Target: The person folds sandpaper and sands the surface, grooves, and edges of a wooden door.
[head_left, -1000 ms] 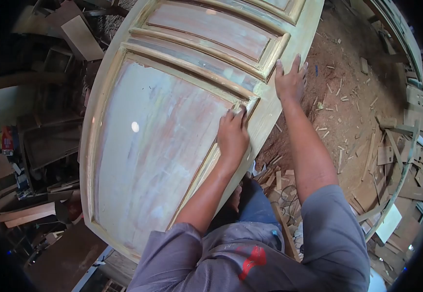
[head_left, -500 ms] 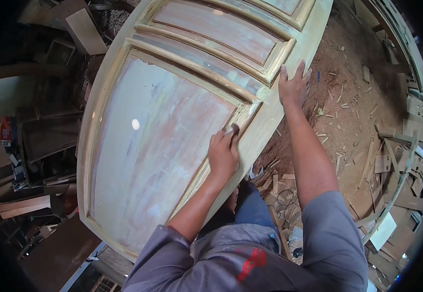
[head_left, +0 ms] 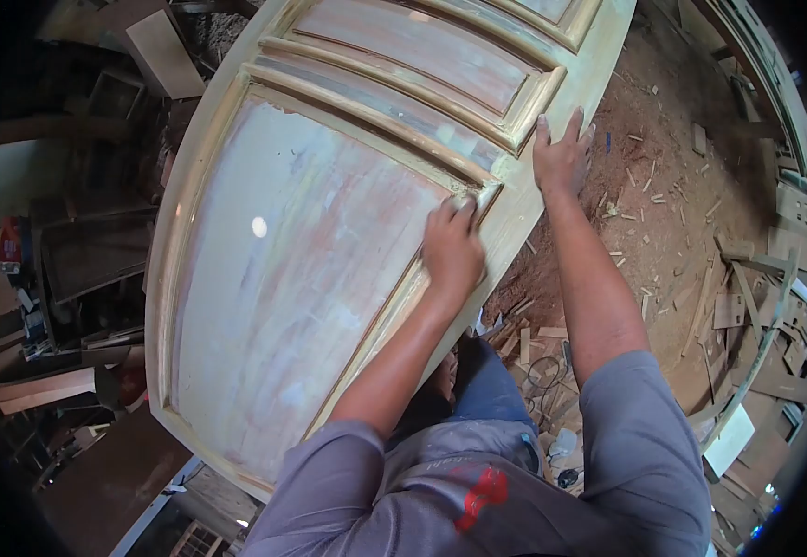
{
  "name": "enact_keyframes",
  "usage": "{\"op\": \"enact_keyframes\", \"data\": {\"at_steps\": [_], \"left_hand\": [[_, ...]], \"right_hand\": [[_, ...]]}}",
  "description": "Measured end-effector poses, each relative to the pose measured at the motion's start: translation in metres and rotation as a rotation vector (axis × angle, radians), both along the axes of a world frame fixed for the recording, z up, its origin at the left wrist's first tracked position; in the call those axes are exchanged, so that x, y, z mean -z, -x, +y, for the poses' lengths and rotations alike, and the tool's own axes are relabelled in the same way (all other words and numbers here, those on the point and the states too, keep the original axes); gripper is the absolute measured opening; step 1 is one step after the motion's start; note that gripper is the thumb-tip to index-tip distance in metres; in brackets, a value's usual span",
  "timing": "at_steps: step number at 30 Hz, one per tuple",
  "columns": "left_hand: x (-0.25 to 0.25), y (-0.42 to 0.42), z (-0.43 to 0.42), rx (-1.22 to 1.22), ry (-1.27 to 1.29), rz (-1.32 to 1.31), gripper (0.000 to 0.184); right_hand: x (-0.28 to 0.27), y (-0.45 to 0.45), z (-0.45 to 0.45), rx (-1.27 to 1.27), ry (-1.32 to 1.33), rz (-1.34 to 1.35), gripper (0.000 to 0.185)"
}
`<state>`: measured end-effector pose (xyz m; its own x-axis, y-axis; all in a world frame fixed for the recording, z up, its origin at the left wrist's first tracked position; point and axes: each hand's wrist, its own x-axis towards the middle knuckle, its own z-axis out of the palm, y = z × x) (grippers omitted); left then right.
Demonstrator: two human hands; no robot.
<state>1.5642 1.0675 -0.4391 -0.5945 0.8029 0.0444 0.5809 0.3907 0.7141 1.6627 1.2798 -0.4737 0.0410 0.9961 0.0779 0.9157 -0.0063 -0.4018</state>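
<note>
A large panelled wooden door (head_left: 310, 269) with raised mouldings lies slanted in front of me, its surface pale with pinkish and whitish patches. My left hand (head_left: 454, 249) is closed at the corner of the lower panel's moulding (head_left: 489, 197). Pinched under its fingertips is a small dark piece of what looks like sandpaper (head_left: 464, 200), mostly covered by the fingers. Farther up the right-hand edge, my right hand (head_left: 561, 162) lies with fingers spread on the door's flat border, some of them reaching over the edge.
Wood offcuts (head_left: 645, 186) and dust litter the brown floor to the right. Boards and a curved wooden frame (head_left: 756, 348) stand at far right. Stacked planks (head_left: 46, 390) and a leaning board (head_left: 164, 56) crowd the left side.
My left hand has slid up along the moulding, away from me, to the panel's corner, with the sandpaper still in its fingers. My right hand stays nearly in place.
</note>
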Motion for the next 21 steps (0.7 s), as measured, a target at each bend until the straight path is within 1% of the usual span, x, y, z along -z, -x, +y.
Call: {"op": "enact_keyframes", "data": {"at_steps": [2,4,7,8,11,12,15,16,19,20,21], "left_hand": [[-0.002,0.001,0.024,-0.006,-0.014,0.015,0.019],[-0.001,0.000,0.028,-0.013,-0.010,0.030,0.017],[0.000,0.003,0.031,-0.255,-0.373,-0.308,0.015],[-0.003,-0.002,0.033,-0.355,-0.487,-0.342,0.014],[0.002,0.009,0.003,-0.289,-0.344,-0.093,0.015],[-0.002,0.013,-0.007,-0.191,-0.252,-0.016,0.013],[-0.018,0.006,-0.005,0.038,-0.239,0.104,0.011],[-0.033,0.006,-0.003,0.064,-0.095,0.068,0.013],[-0.050,0.014,-0.013,0.133,0.237,0.129,0.018],[-0.037,0.013,-0.029,0.156,0.303,0.098,0.020],[-0.027,0.010,-0.040,0.125,0.269,0.105,0.021]], "right_hand": [[-0.002,0.003,0.007,0.002,-0.009,-0.002,0.092],[0.001,0.001,0.003,0.004,-0.014,-0.039,0.092],[0.000,0.001,0.002,0.004,-0.003,-0.003,0.093],[-0.001,0.003,0.010,0.005,-0.020,-0.009,0.092],[0.005,0.000,0.006,0.008,-0.013,-0.032,0.093],[0.001,0.001,0.005,0.011,-0.004,-0.021,0.093],[0.001,0.001,0.002,0.016,0.016,-0.007,0.094],[0.001,0.001,0.003,0.018,0.017,-0.007,0.094],[0.003,-0.001,0.004,0.002,-0.007,-0.023,0.094],[0.005,-0.002,0.002,-0.002,-0.003,-0.028,0.094],[0.006,-0.002,0.003,-0.006,-0.003,-0.030,0.094]]}}
